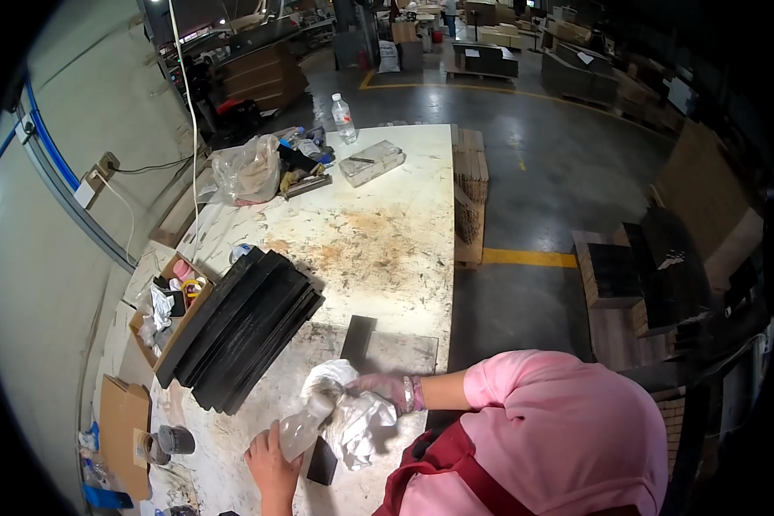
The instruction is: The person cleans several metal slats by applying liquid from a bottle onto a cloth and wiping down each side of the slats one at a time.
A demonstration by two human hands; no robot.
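One translucent bottle [297, 434] is gripped in the left hand [273, 460] over a white table [421, 198]; one white cloth [365, 427], held by the right hand [383, 390], is laid across one black strip [322, 464]. Beside a black stack [248, 331], one pink item [182, 270] and crumpled material [161, 306] are kept in one box [199, 304].

No words or numbers can be read from where you are. Beyond your stack of black strips [241, 331], to its right, a clear drink bottle [345, 129] bears a label [342, 115] with some red, too small to make out. Much farther beyond that stack, white sheets [586, 58] lie on dark bundles [497, 65], their surfaces illegible to you.
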